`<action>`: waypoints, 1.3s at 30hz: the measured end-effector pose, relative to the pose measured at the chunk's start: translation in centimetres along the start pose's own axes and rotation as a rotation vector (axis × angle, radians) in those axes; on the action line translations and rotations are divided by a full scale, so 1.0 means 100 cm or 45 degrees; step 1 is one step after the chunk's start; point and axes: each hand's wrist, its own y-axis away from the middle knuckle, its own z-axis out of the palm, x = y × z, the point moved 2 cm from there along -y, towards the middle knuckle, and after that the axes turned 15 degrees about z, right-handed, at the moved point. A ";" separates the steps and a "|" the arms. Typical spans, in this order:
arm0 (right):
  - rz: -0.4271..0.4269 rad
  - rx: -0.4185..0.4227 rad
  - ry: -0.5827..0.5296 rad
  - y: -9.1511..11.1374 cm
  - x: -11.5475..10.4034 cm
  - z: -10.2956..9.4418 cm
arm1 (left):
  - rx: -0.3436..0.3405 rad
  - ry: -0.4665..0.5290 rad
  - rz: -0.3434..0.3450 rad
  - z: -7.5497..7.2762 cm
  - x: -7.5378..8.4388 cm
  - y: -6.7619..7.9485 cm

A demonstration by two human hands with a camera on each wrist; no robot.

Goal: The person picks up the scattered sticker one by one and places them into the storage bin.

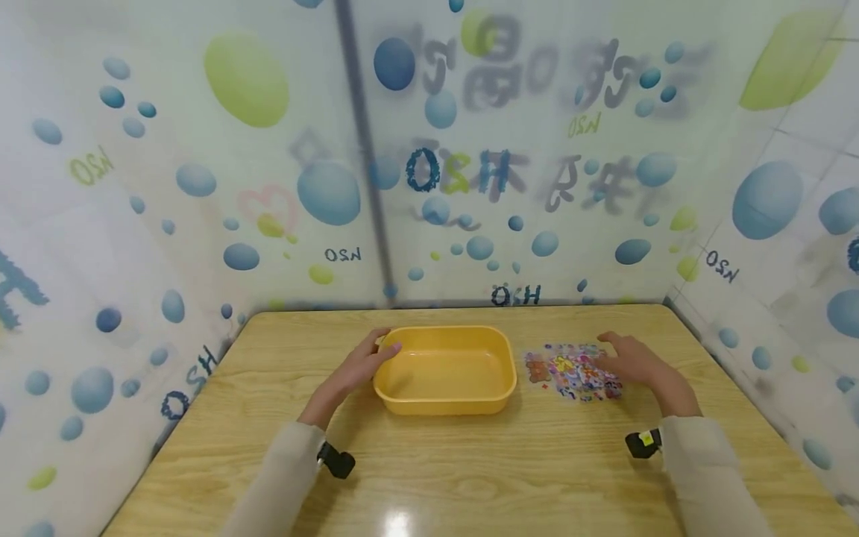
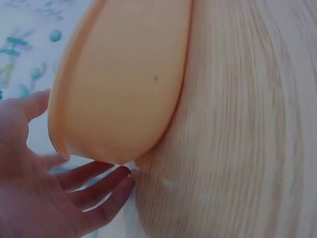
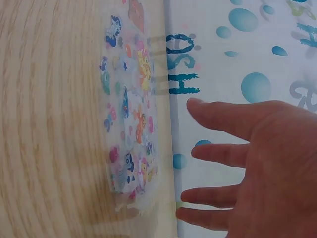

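Observation:
An empty yellow plastic basin [image 1: 446, 369], rectangular with rounded corners, sits on the wooden table. My left hand [image 1: 360, 365] holds its left end, thumb over the rim and fingers along the outside; the left wrist view shows these fingers [image 2: 99, 191] close under the basin's end. To the right of the basin lies a flat, clear stack of colourful cartoon sticker sheets [image 1: 577, 373]. My right hand [image 1: 634, 362] hovers at the right end of the stickers. In the right wrist view its fingers [image 3: 213, 196] are spread, apart from the stickers, with nothing in them.
The wooden table [image 1: 443, 477] reaches back to a wall [image 1: 416, 246] covered with blue and green bubble patterns, with similar side walls. A black wrist camera [image 1: 335, 460] is strapped to the left wrist, another wrist camera [image 1: 643, 444] to the right.

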 end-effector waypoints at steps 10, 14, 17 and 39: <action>0.020 -0.145 -0.060 0.003 0.020 0.017 | 0.003 0.134 -0.060 0.009 -0.005 0.009; 0.022 -0.102 -0.064 0.004 0.022 0.014 | 0.005 0.143 -0.064 0.011 -0.008 0.006; 0.036 -0.092 -0.065 0.002 0.021 0.011 | 0.010 0.149 -0.059 0.010 -0.009 0.008; -0.075 0.005 0.028 -0.004 0.021 0.020 | -0.026 0.133 -0.028 0.005 -0.010 0.014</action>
